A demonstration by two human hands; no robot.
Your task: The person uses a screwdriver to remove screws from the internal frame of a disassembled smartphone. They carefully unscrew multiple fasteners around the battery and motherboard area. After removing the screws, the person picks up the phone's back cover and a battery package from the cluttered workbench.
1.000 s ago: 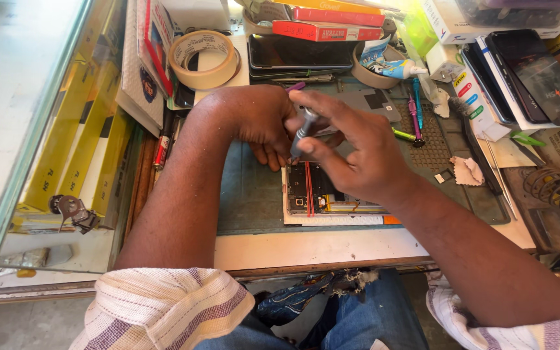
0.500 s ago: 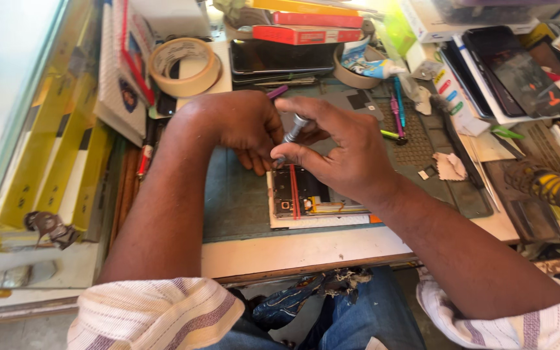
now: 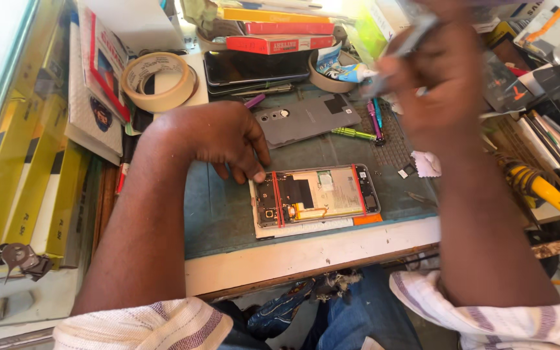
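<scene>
- Opened phone [image 3: 315,198]: I log it lying flat on the green work mat [image 3: 221,214], just behind the table's front edge, back cover off. Exposed are a pale battery, a dark board at the left end, and red strips across both ends. A second ago both hands were bunched over it; now it lies fully uncovered.
- Left hand [image 3: 225,136]: I see it resting on the mat, fingers loosely curled, one fingertip touching the phone's upper-left corner. It grips nothing.
- Right hand [image 3: 439,81]: it has lifted up and away to the right, blurred with motion. Its fingers are closed on a slim grey tool [image 3: 409,42], which earlier sat over the phone. I judge that spot of work paused or finished.
- Grey back cover [image 3: 306,120]: lies on the mat behind the phone, apart from it.
- Small screwdrivers [image 3: 364,126]: right of the cover.
- Tape roll [image 3: 160,81]: far left, beside stacked boxes [image 3: 273,32].
</scene>
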